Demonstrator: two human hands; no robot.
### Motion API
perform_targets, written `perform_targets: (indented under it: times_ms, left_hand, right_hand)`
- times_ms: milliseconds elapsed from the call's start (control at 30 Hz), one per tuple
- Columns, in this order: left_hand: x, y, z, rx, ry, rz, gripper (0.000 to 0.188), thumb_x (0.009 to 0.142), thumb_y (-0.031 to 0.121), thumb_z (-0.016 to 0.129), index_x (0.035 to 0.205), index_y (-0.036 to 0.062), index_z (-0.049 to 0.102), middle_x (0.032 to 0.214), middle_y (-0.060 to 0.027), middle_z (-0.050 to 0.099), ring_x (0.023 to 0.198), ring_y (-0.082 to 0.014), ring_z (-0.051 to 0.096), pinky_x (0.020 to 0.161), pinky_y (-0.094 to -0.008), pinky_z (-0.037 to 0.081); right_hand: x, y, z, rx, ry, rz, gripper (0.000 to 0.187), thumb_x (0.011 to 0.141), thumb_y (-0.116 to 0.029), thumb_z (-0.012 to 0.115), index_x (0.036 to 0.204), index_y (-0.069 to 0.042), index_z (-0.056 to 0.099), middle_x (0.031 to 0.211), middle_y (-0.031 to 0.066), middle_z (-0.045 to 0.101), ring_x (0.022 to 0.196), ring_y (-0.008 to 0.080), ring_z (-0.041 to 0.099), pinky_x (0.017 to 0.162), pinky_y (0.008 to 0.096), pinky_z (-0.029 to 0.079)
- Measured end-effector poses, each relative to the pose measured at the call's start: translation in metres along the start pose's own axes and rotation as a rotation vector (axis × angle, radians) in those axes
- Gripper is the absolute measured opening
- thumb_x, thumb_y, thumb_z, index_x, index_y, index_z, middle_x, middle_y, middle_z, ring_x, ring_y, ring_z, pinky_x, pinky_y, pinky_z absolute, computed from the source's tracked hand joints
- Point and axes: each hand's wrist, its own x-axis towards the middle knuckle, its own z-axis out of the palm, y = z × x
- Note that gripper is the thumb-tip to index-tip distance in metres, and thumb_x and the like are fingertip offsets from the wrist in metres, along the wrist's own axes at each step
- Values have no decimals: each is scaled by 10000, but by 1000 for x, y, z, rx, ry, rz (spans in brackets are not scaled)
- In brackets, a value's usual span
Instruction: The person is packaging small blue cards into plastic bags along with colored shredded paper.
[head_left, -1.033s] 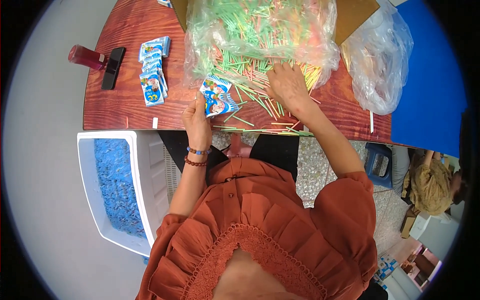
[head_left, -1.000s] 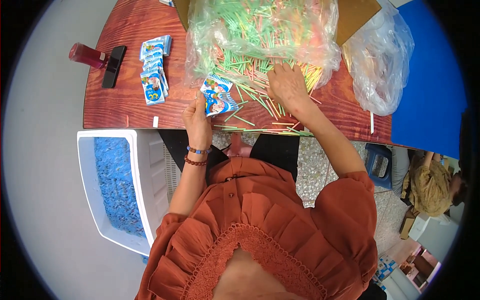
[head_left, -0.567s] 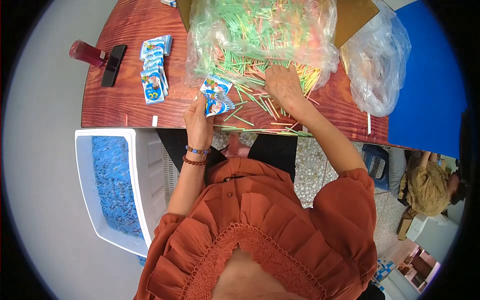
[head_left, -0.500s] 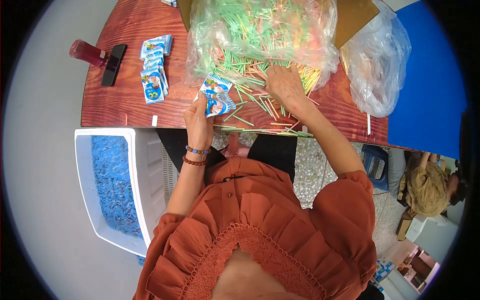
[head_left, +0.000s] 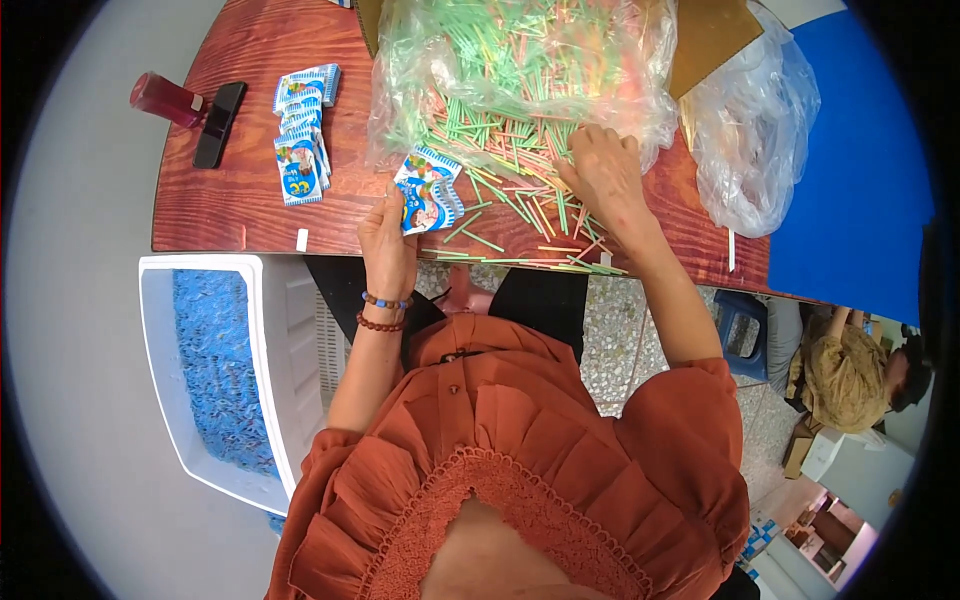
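My left hand pinches a few small blue-and-white printed packets with zigzag ends, just above the table's near edge. Right of centre, my right hand rests at the front of a heap of thin green, pink and yellow sticks. Its fingers are curled down, and their tips and anything between them are hidden. The heap lies in a clear plastic bag whose mouth faces me. Loose sticks spread from the bag toward the table edge, between my hands.
An overlapping row of similar packets lies left, beside a black phone and a red bottle. Brown cardboard and another clear bag are at right. Below left stands a white foam box with blue contents. A person sits far right.
My right hand has shifted right along the front of the stick heap, its fingers curling. My left hand keeps its grip on the packets. The whole view has slid slightly.
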Motion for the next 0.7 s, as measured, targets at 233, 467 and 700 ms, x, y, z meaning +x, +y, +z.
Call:
perform_targets:
  times_ms: [233,467,700]
  left_hand:
    - [1,-3,8,-27,-13,-14,264,987,235,563,979,-9,665,937,-27,682,808,-73,634,714,-242,530]
    - [-1,-3,6,-46,1,-14,265,986,236,566,985,-11,662,945,-30,684,806,-71,636,718,-241,528]
    - [-2,-3,8,-55,1,-10,282,984,253,569,989,-15,658,965,-39,682,814,-84,643,717,-249,535]
  right_hand:
    - [-1,-8,32,-180,15,19,235,733,-210,699,876,-45,611,868,109,584,866,262,563,771,409,382]
    - [0,-6,42,-219,207,-100,119,746,-117,616,833,-39,593,868,127,534,860,277,523,766,409,378]
    - [0,7,27,-56,64,-72,123,855,-131,559,901,-19,582,919,149,560,911,295,539,798,427,371]
